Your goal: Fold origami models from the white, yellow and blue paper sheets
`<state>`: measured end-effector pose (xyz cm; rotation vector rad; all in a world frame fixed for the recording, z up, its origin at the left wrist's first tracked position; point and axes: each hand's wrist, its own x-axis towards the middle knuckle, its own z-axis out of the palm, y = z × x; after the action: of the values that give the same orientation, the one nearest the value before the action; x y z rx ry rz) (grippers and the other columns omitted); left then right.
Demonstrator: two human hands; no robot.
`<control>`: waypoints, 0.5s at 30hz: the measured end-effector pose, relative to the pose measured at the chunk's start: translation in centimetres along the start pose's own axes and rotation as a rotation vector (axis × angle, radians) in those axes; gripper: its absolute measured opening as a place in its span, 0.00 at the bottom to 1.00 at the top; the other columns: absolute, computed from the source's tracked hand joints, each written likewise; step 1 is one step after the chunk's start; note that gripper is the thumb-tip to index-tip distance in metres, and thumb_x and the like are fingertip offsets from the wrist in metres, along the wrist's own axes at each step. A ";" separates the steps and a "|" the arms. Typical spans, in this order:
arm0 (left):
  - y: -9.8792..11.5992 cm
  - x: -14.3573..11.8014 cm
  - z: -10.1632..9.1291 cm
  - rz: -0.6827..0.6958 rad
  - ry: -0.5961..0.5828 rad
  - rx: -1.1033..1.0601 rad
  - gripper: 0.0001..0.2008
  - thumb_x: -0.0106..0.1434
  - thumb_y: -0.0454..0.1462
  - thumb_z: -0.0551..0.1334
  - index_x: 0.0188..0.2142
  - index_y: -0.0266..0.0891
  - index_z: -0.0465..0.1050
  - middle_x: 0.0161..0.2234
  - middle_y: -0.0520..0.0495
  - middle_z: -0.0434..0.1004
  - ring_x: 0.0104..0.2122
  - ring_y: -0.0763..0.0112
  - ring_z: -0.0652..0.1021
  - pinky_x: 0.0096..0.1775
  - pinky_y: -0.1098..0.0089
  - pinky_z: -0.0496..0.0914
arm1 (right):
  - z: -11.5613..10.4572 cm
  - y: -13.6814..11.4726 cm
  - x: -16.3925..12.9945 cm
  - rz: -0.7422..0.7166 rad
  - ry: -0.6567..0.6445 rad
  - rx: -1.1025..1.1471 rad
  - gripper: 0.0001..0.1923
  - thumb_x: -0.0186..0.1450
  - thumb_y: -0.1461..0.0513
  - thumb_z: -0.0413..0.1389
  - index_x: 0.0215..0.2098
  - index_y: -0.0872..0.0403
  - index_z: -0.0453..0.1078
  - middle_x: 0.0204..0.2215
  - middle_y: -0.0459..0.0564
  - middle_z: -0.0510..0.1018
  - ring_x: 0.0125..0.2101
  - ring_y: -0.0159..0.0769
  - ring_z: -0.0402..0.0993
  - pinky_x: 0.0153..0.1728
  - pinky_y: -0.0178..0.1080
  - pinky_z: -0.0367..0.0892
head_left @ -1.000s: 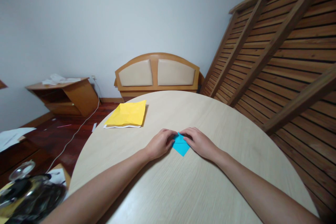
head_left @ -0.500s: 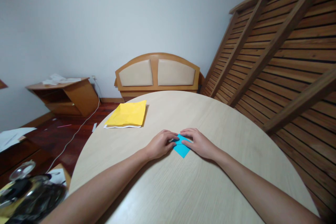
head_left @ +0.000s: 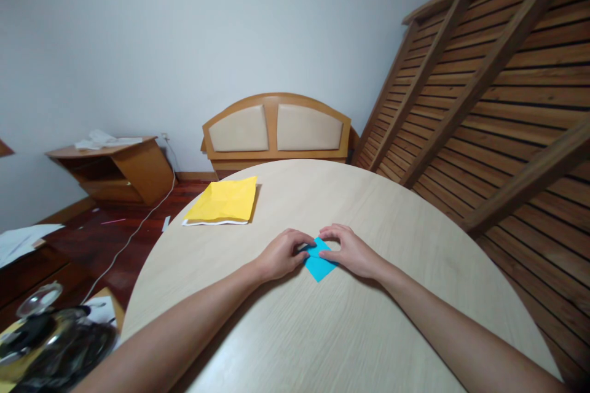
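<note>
A small piece of folded blue paper [head_left: 319, 268] lies on the round wooden table [head_left: 295, 344], one corner pointing towards me. My left hand [head_left: 284, 254] grips its left corner between thumb and fingers. From the other side, my right hand [head_left: 351, 252] has its thumb on the paper's right part, with the curled fingers by the far edge. A crease runs across the paper between the two thumbs. The undersides of the fingertips are hidden.
Yellow paper sheets [head_left: 225, 198] over a white one lie at the table's left edge. Beyond stand a headboard [head_left: 271, 126] and a small cabinet [head_left: 147, 169]. A slatted wooden frame [head_left: 461, 104] leans at the right. Clutter with a clear lid [head_left: 40, 299] sits at lower left.
The blue paper has turned slightly, its near corner shifting a little left and towards me. My right fingers have lifted slightly off its far part; the left hand has barely moved.
</note>
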<state>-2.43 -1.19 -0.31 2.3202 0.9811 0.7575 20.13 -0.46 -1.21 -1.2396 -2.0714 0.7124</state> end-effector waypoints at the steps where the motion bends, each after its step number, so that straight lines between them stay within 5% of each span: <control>1: 0.1 0.0 0.0 0.004 0.000 -0.008 0.15 0.61 0.29 0.63 0.47 0.40 0.78 0.46 0.44 0.81 0.47 0.61 0.78 0.53 0.61 0.69 | 0.0 -0.1 0.0 0.011 -0.002 0.015 0.15 0.56 0.62 0.65 0.42 0.54 0.78 0.49 0.56 0.79 0.55 0.50 0.70 0.60 0.52 0.59; 5: 0.2 0.0 -0.1 0.015 -0.004 -0.060 0.16 0.60 0.28 0.63 0.48 0.39 0.76 0.47 0.44 0.80 0.47 0.62 0.78 0.52 0.63 0.70 | 0.0 -0.4 0.0 0.048 0.010 0.121 0.14 0.58 0.63 0.63 0.43 0.54 0.78 0.44 0.55 0.82 0.58 0.52 0.69 0.62 0.55 0.56; 10: 0.2 -0.1 -0.1 0.019 0.017 -0.094 0.17 0.58 0.27 0.63 0.47 0.39 0.76 0.46 0.44 0.79 0.46 0.64 0.77 0.51 0.63 0.71 | 0.1 -0.7 0.1 0.075 -0.017 0.368 0.13 0.59 0.58 0.63 0.40 0.55 0.79 0.41 0.55 0.84 0.44 0.47 0.80 0.47 0.49 0.72; 15: 0.5 -0.1 0.0 0.036 0.080 -0.142 0.16 0.57 0.25 0.62 0.44 0.39 0.76 0.43 0.45 0.78 0.43 0.66 0.77 0.47 0.65 0.72 | 0.1 -1.0 0.2 0.093 0.028 0.414 0.13 0.58 0.55 0.65 0.36 0.55 0.79 0.36 0.53 0.85 0.37 0.44 0.81 0.42 0.46 0.74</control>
<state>-2.29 -1.58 -0.08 2.2046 0.8917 0.9107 19.40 -0.72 -0.53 -1.1026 -1.7352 1.0941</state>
